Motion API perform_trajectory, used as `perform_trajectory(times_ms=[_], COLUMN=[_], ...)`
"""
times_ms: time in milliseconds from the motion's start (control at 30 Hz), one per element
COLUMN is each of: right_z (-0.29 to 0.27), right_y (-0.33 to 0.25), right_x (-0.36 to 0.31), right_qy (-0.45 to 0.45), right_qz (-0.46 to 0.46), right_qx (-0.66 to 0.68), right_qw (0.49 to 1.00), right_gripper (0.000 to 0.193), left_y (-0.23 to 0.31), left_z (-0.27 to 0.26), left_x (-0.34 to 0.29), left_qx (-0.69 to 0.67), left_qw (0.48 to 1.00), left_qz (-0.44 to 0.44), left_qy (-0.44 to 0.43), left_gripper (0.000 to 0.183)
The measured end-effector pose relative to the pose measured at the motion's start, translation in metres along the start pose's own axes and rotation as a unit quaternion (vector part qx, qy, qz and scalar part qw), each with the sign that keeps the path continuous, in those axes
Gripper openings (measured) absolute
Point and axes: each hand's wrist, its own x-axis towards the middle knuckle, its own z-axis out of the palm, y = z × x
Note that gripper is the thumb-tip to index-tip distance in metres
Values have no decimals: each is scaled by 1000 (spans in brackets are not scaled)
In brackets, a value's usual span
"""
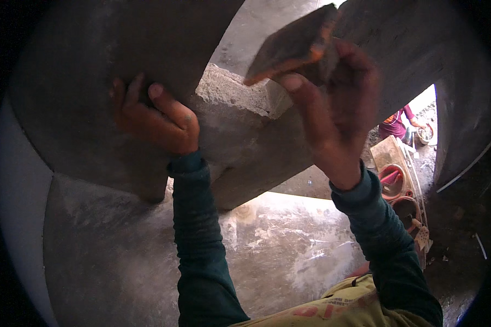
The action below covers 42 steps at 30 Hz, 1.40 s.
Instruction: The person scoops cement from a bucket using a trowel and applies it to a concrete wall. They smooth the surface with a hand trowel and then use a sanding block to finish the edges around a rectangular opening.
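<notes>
My right hand (346, 109) is raised and pinches a flat, wedge-like grey piece with orange edges (292, 46) between thumb and fingers. Slight blur leaves its exact kind unclear. The piece tilts in front of a gap between dark grey plastered concrete surfaces. To the left, my left hand (161, 120) rests against or very close to the grey concrete face (93, 82), fingers bent and apart, nothing visible in them. Between my hands lies a rough, pale broken-looking concrete edge (234, 90) beside the gap.
Below my arms is a pale, blotchy concrete surface (289, 234). At right, lower down, stand a wooden board (384, 152) and reddish round pans (402, 188). Farther off, a person in maroon (395, 128) bends by a bucket (425, 134). A slanting concrete beam (398, 49) crosses the upper right.
</notes>
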Motion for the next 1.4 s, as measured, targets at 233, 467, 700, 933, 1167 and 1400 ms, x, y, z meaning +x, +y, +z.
perform_trajectory(times_ms=[233,467,700,933,1167,1400], right_z=[25,41,50,51,52,52], right_y=[24,45,42,41,43,48], right_x=[16,14,10,10,15,21], right_qy=[-38,-72,-80,-75,-93,-118], right_qz=[-49,-86,-75,-97,-127,-97], right_qx=[-205,-225,-251,-298,-350,-400], right_qw=[977,968,962,947,923,904], right_gripper=[49,49,53,50,44,41], left_y=[8,2,3,6,7,8], left_z=[0,5,9,12,19,21], left_x=[16,8,4,3,-4,-7], left_qx=[20,15,30,17,-16,-24], left_qw=[1000,1000,999,999,997,996], left_qz=[4,-19,-25,-35,-57,-66], left_qy=[-9,-6,10,18,45,56], left_gripper=[42,45,43,36,34,33])
